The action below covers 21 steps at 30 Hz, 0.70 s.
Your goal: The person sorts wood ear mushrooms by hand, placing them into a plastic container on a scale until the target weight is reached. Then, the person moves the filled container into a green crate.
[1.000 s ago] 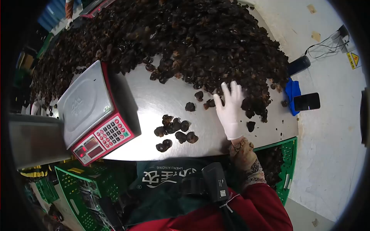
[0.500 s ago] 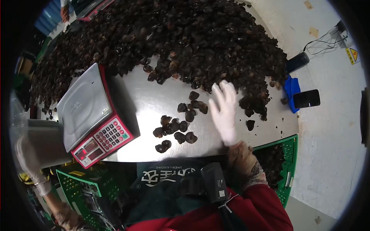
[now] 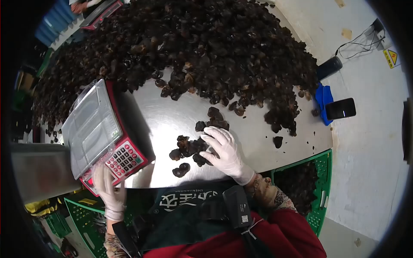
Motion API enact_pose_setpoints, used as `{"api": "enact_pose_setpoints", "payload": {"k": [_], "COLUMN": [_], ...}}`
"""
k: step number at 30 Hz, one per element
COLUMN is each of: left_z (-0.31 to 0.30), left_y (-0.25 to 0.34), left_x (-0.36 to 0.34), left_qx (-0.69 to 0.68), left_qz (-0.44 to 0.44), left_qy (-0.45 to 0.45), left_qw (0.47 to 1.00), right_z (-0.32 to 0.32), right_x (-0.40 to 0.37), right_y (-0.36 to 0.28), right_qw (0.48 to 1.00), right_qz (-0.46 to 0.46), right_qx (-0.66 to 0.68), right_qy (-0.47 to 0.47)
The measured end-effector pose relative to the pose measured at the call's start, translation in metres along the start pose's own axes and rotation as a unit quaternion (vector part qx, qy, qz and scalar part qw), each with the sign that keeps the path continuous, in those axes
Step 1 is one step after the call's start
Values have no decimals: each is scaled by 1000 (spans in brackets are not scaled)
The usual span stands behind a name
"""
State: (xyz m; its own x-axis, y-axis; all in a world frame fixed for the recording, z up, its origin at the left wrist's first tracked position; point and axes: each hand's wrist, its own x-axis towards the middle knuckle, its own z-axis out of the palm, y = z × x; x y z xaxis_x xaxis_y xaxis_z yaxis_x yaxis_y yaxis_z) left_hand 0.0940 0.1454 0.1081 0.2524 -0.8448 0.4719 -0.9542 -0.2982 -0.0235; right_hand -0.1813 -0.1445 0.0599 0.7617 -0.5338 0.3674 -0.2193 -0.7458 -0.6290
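My gloved left hand (image 3: 108, 188) is at the near edge of the red scale (image 3: 124, 161), over its display, with its fingers closed on the near end of a clear plastic tray (image 3: 92, 124). The tray rests on the scale's pan. My gloved right hand (image 3: 224, 155) lies at the right side of a small group of dark, wrinkled pieces (image 3: 185, 146) on the metal table (image 3: 258, 150). Its fingers are curved and apart, with their tips touching the pieces. Beyond both hands spreads a large heap of the same dark pieces (image 3: 193, 47).
A green crate (image 3: 325, 185) with dark pieces stands below the table's right edge, another green crate (image 3: 81, 215) at the lower left. A phone (image 3: 340, 109) and blue object (image 3: 323, 103) are at the right. Another person's hand (image 3: 91, 3) shows at the upper left.
My left hand has come in from the far left to the scale, and the clear plastic now lies on the pan. My right hand has moved left and nearer, from beside the heap to the small group.
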Motion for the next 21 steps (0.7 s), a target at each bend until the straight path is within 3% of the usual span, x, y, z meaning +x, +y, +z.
{"api": "enact_pose_setpoints", "payload": {"k": [1,3,5,7,9,10,11,13,17,21], "left_z": [8,27,52,83,90,99,101,99,105,105], "left_y": [15,54,80,107,125,126,126,130,132,131], "left_x": [-5,-7,-4,2,31,37,41,52,55,54], "left_qx": [-49,-177,-246,-277,-325,-331,-326,-315,-316,-319], "left_qz": [35,75,116,77,1,18,18,19,-4,-5], "left_qy": [-4,-45,-128,-116,-151,-144,-154,-175,-183,-182], "left_qw": [998,980,954,951,934,932,933,933,931,930], "right_z": [0,-4,-4,9,13,16,15,10,-17,-37], "right_x": [-3,8,25,28,23,18,15,9,13,22], "right_y": [2,12,23,36,16,3,-9,-16,27,54], "right_qw": [1000,997,981,962,978,990,994,1000,969,950], "right_qz": [-12,47,99,97,44,37,-6,0,149,141], "right_qx": [19,-5,-141,-251,-195,-108,-80,-3,-104,-245], "right_qy": [10,56,90,40,-54,-83,-70,-21,171,132]}}
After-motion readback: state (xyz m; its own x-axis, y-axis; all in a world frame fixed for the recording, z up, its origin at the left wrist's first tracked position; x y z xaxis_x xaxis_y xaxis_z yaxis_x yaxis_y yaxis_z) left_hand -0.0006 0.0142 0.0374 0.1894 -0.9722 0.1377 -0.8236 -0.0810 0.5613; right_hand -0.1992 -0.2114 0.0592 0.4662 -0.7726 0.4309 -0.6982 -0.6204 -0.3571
